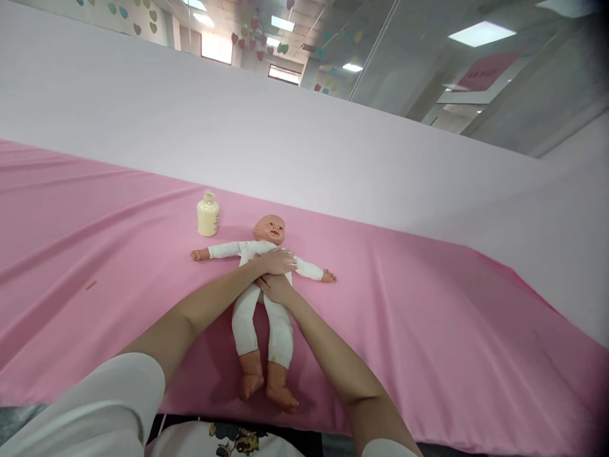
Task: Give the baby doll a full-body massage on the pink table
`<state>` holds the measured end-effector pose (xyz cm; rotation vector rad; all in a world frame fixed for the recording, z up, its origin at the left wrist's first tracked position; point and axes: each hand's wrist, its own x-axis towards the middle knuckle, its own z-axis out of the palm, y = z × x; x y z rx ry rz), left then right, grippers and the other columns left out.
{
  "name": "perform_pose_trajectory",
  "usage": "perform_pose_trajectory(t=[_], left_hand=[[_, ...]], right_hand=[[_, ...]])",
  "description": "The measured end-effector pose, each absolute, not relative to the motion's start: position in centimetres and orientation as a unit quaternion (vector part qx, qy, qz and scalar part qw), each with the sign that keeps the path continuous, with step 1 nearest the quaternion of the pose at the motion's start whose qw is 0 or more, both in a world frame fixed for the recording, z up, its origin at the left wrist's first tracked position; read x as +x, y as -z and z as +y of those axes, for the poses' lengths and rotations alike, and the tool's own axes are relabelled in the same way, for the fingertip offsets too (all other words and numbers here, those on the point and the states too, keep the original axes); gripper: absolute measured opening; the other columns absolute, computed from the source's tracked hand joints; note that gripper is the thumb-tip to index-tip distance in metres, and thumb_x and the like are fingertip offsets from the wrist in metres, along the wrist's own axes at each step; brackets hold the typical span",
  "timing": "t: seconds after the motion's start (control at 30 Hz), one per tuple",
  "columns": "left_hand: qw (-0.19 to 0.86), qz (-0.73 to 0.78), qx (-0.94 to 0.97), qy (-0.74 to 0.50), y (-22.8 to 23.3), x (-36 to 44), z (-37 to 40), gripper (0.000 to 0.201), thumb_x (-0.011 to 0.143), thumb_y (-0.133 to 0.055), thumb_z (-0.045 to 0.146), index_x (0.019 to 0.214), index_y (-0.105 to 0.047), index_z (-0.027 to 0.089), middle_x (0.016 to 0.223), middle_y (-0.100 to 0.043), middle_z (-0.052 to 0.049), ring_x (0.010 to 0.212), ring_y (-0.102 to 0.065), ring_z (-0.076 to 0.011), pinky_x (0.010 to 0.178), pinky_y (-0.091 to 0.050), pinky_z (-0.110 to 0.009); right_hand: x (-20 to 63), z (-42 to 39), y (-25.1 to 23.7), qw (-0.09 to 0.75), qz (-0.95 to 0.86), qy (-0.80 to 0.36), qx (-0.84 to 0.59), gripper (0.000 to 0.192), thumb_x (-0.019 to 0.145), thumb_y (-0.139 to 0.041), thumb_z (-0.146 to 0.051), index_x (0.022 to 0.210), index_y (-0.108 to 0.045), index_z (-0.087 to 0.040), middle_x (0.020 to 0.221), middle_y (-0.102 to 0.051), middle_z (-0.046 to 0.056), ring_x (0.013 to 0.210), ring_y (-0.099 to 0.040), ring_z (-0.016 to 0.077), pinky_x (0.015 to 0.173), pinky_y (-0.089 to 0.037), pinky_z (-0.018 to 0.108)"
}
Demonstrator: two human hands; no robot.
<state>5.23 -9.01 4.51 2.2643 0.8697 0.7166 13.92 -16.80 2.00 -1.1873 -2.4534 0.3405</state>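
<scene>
Near the camera, two bare forearms reach forward over the pink surface [428, 330]. The right hand [275, 289] lies flat on the belly of the baby doll [262, 298], fingers spread. The left hand [276, 261] rests flat on its chest, fingers extended. Farther left stands a cream bottle [208, 216].

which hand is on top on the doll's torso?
The left hand lies flat across the chest of the doll, nearer its head. The right hand sits lower, at the belly, partly tucked under the left.
</scene>
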Motion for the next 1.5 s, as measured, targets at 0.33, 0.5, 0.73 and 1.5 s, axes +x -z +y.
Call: perform_pose_trajectory(t=[0.33, 0.5, 0.73, 1.5], left_hand=[[0.215, 0.306, 0.908, -0.189, -3.9, 3.5, -7.5, 0.041, 0.099, -0.041, 0.029, 0.129, -0.069, 0.018, 0.152, -0.053, -0.010, 0.147, -0.040, -0.0237, 0.126, -0.020, -0.041], [0.183, 0.331, 0.910, -0.169, -3.9, 2.1, -8.5, 0.042, 0.101, -0.041, 0.030, 0.133, -0.066, 0.023, 0.158, -0.044, -0.008, 0.152, -0.032, -0.0268, 0.126, -0.018, -0.045], [0.079, 0.414, 0.896, -0.138, -3.9, 1.4, -10.7, 0.048, 0.104, -0.032, 0.031, 0.148, -0.051, 0.029, 0.163, -0.036, -0.003, 0.156, -0.024, -0.0267, 0.127, -0.020, -0.049], [0.046, 0.506, 0.851, -0.131, -2.7, -0.6, -16.6, 0.062, 0.103, -0.031, 0.042, 0.160, -0.028, 0.020, 0.169, -0.018, -0.008, 0.157, -0.017, -0.0310, 0.125, -0.018, -0.056]], right_hand=[[13.9, -17.5, -1.9, 0.197, -0.890, -0.052, -0.408, 0.037, 0.105, -0.038, -0.032, 0.116, -0.072, -0.021, 0.124, -0.072, 0.010, 0.130, -0.055, 0.0287, 0.120, -0.025, 0.056], [14.5, -17.4, -1.5, 0.221, -0.887, -0.082, -0.397, 0.037, 0.105, -0.040, -0.031, 0.127, -0.068, -0.025, 0.134, -0.068, 0.007, 0.135, -0.052, 0.0262, 0.123, -0.023, 0.054], [15.2, -18.7, -1.7, 0.231, -0.871, -0.130, -0.413, 0.041, 0.105, -0.036, -0.037, 0.129, -0.068, -0.030, 0.135, -0.067, 0.006, 0.135, -0.052, 0.0251, 0.125, -0.019, 0.055], [16.5, -22.6, -1.9, 0.153, -0.806, -0.196, -0.538, 0.080, 0.103, -0.019, -0.057, 0.160, -0.017, -0.001, 0.170, -0.009, 0.018, 0.160, -0.003, 0.0288, 0.130, -0.006, 0.047]])
